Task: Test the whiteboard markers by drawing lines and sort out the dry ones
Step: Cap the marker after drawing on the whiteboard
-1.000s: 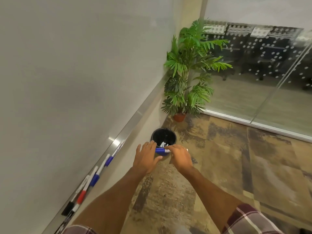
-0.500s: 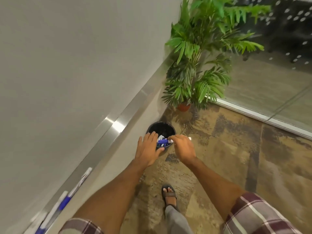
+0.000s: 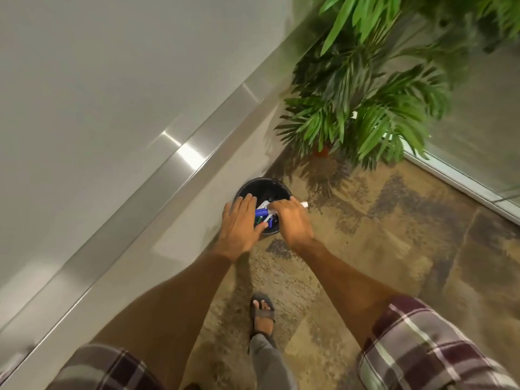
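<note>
I see R hand (image 3: 294, 220) gripping marker (image 3: 304, 204) over bin (image 3: 264, 180) mid-frame; L hand (image 3: 239, 226) at its cap (image 3: 261, 212), grip unclear.

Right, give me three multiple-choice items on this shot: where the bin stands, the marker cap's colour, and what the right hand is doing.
1. Where does the black bin stand?
A. on the floor by the wall
B. on the whiteboard ledge
C. on a chair
2. What colour is the cap of the marker?
A. red
B. blue
C. yellow
3. What is the right hand doing?
A. hanging idle
B. pressing flat on the wall
C. gripping the marker
Answers: A, it sits on the floor against the wall; B, the cap shows blue; C, it is curled round the barrel.
</note>
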Available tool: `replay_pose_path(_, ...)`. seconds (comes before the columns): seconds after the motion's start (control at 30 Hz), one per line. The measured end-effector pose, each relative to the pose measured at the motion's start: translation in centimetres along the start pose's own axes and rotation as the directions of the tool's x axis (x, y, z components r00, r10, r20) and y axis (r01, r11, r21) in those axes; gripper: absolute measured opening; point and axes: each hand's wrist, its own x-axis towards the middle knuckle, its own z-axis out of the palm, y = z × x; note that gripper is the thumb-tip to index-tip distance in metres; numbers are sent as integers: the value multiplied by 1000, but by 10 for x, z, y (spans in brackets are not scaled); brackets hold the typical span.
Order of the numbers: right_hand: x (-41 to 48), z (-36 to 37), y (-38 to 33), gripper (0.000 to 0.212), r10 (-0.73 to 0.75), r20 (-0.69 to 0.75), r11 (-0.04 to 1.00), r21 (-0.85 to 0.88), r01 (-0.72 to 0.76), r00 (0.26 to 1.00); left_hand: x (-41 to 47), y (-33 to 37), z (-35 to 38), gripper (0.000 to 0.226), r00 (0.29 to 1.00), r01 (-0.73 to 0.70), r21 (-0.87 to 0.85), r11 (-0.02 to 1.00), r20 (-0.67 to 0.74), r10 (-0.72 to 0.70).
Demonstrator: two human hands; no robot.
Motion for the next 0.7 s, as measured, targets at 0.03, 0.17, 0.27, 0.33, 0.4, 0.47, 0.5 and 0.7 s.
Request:
replay_pose_path(0.03,8,6,6,39,-6,10,1000,-16,6,1000,8,-2,4,74,1000,10,-3,1000,3,-10)
replay_pose_path(0.17,37,22,21,34,-9,20,1000,-29,9,1000,34,-11,13,73,1000,31,8,999,-5,-31)
replay_pose_path(0.27,55,36,34,42,-5,78,1000,-8,6,997,46,-17,21,73,999,50,3,999,7,-50)
replay_pose_path(0.33,65,44,43,42,26,105,997,64,-33,994,47,-22,29,73,999,30,-21,999,-38,-31)
replay_pose_path(0.4,70,46,48,36,71,111,967,235,-95,991,45,-29,35,70,995,16,-47,999,-97,-20)
replay_pose_path(0.47,68,38,49,34,113,178,923,344,-169,978,43,-33,40,67,993,42,-53,998,-109,-48)
replay_pose_path(0.5,67,36,49,34,113,196,924,341,-175,974,40,-34,42,67,992,47,-60,997,-112,-54)
replay_pose_path(0.7,63,44,43,34,180,133,968,153,-200,975,20,-36,32,71,996,91,-18,996,-15,-91)
